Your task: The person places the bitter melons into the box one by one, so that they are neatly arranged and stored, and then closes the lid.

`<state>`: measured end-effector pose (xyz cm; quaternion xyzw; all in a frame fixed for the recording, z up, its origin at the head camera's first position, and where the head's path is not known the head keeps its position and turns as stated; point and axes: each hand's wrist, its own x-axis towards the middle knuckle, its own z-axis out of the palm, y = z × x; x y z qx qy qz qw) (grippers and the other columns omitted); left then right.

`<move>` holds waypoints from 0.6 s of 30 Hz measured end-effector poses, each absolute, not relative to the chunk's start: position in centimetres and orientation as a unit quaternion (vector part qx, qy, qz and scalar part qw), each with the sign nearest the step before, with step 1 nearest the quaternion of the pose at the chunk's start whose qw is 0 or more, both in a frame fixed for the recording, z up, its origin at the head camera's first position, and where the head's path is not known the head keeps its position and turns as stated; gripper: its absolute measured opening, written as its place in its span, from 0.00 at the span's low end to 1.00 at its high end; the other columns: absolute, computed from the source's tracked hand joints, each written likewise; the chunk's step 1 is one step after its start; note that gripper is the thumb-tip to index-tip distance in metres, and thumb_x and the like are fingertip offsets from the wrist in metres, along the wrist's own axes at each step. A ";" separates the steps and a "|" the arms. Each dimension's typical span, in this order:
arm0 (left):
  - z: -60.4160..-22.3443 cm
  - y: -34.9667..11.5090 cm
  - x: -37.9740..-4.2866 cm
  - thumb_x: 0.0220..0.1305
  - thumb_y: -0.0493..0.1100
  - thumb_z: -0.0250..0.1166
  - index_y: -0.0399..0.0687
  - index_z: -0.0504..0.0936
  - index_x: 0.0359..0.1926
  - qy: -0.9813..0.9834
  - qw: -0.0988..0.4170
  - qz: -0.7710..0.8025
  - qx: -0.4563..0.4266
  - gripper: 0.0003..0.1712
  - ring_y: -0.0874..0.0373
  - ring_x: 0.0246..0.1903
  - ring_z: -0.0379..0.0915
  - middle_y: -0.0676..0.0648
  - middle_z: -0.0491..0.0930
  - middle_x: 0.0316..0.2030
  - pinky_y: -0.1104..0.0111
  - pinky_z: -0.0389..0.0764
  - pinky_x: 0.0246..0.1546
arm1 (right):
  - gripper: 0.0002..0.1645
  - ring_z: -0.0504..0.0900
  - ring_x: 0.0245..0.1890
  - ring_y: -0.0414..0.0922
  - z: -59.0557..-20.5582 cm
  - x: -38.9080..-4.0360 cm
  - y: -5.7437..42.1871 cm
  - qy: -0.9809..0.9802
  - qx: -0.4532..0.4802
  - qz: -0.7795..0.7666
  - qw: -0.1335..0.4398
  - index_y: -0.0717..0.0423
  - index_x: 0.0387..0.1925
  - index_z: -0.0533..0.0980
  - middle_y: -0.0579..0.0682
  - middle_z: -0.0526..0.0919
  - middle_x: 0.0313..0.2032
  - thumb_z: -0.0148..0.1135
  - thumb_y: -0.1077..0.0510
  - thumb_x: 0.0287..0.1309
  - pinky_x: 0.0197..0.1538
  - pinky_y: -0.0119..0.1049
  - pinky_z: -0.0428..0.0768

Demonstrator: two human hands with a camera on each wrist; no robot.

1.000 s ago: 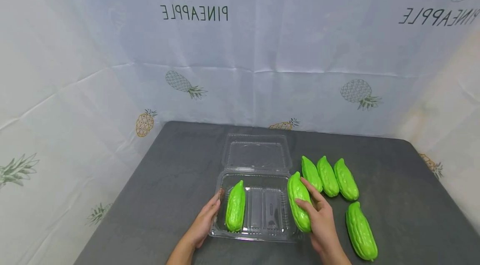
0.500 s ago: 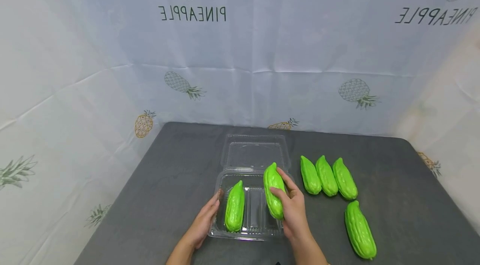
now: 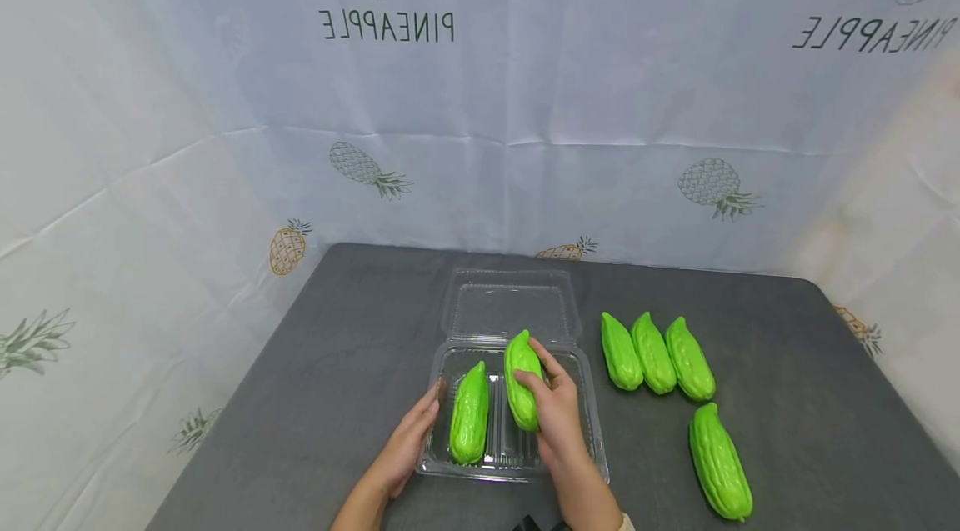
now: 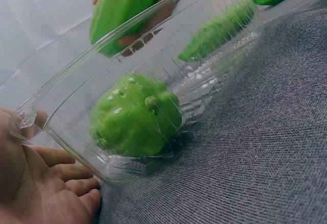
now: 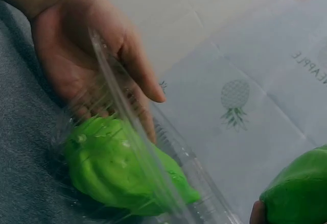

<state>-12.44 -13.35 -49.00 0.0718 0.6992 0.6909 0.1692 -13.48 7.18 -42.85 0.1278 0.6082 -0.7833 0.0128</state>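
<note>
A clear plastic clamshell container [image 3: 510,477] lies on the dark table with its lid [image 3: 513,310] folded back. One green bitter melon [image 3: 469,418] lies inside on the left; through the clear wall, the left wrist view shows that bitter melon [image 4: 135,117] end-on. My right hand [image 3: 557,410] grips a second bitter melon [image 3: 521,381] above the container, right of the first, thumb on its near face. Against the container's left side rests my left hand [image 3: 408,439]; its fingers [image 4: 66,173] are loosely extended along the outside wall, thumb at the rim.
Right of the container, several bitter melons [image 3: 652,353] stand side by side in a row. Another bitter melon [image 3: 720,462] lies nearer the front right. A pineapple-print curtain [image 3: 480,181] hangs behind the table [image 3: 322,398] and at its sides.
My right hand has carried its bitter melon leftward, from the container's right edge to over its middle. My left hand and the other bitter melons stay where they were.
</note>
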 end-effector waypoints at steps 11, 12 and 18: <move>-49.1 -13.4 -12.5 0.75 0.52 0.38 0.31 0.38 0.71 0.698 0.175 0.691 0.072 0.37 0.40 0.71 0.25 0.33 0.37 0.72 0.47 0.32 0.69 | 0.35 0.72 0.50 0.45 -43.4 -13.7 6.1 0.614 0.137 -0.777 0.022 0.56 0.66 0.64 0.61 0.64 0.64 0.56 0.66 0.55 0.41 0.28 0.77; -49.1 -13.4 -12.5 0.75 0.53 0.38 0.31 0.38 0.71 0.698 0.175 0.691 0.073 0.38 0.40 0.71 0.25 0.33 0.37 0.72 0.47 0.32 0.69 | 0.35 0.72 0.50 0.45 -43.5 -13.7 6.0 0.614 0.139 -0.776 0.021 0.56 0.66 0.64 0.61 0.64 0.64 0.56 0.66 0.55 0.41 0.28 0.77; -49.2 -13.3 -12.4 0.74 0.52 0.38 0.30 0.39 0.71 0.698 0.167 0.692 0.077 0.38 0.40 0.71 0.26 0.33 0.37 0.72 0.47 0.32 0.68 | 0.35 0.72 0.52 0.46 -44.2 -13.9 5.6 0.620 0.134 -0.773 0.024 0.58 0.66 0.63 0.63 0.63 0.64 0.57 0.66 0.54 0.41 0.28 0.77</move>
